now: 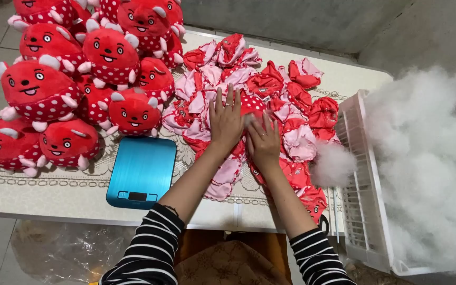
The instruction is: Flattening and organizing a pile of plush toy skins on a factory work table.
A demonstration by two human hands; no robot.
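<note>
Both hands lie flat on the heap of skins [254, 100], so neither grip is closed on anything. The left hand [226, 122] has its fingers spread and pointing to 12 o'clock, palm down on the red-and-pink cloth. The right hand [264, 142] sits just beside it at 4 o'clock, fingers a little curled onto a red spotted skin, pressing or feeling rather than pinching; whether a fold is caught under the fingertips cannot be told.

The skins, limp and unfilled, cover the middle of the table [54, 192] from the hands up to 12 o'clock and out toward 2 o'clock. At 10 o'clock from the hands, well apart, sits a pile of stuffed toys [80, 68], round red creatures with white spots and small pale ears, plump and finished-looking. A blue scale [142, 171] lies at 8 o'clock, near the left forearm, with nothing on it. At 3 o'clock a white basket [365, 211] stands at the table's edge, and a big cloud of stuffing [428, 158] billows over and beyond it, with one tuft [332, 164] resting against the skins.

By the look of the two piles, a good share of toys is filled, and roughly as many flat skins are left; no skin under the hands shows any filling.
</note>
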